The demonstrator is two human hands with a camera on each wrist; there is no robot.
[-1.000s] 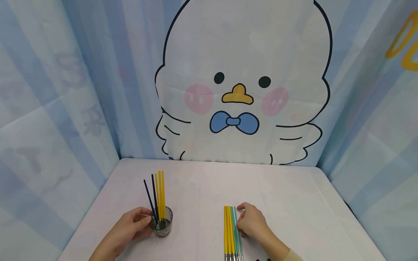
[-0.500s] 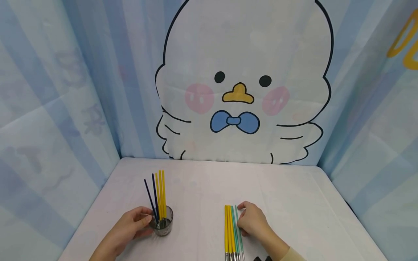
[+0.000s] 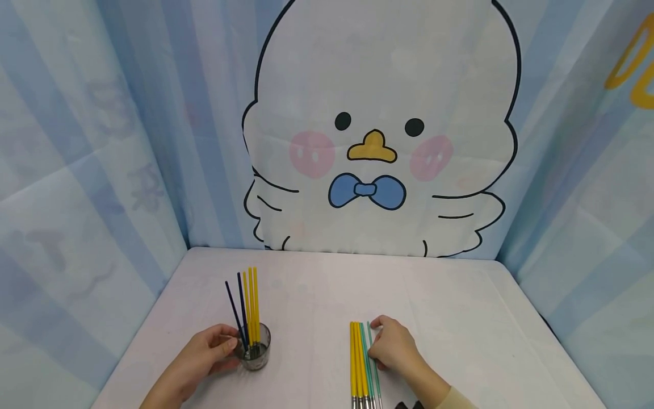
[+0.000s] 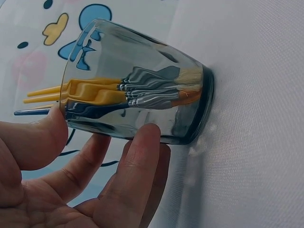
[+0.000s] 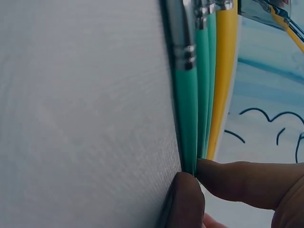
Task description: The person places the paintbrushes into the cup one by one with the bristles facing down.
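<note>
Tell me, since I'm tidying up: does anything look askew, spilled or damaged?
Slightly: in the head view, the leftmost blue brush slants away from the others in the glass. No spill or damage shows.

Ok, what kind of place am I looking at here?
It looks like a small cloth-lined booth set up for tabletop work, though I can't be sure. Blue-striped cloth hangs on three sides, a big cartoon bird decorates the back, and a white-covered table fills the middle.

A cartoon bird [image 3: 375, 85] with a blue bow tie [image 3: 391, 192] decorates the striped backdrop [image 3: 214, 142] behind the pale table [image 3: 460, 307], yellow lettering [image 3: 644, 103] at right.
</note>
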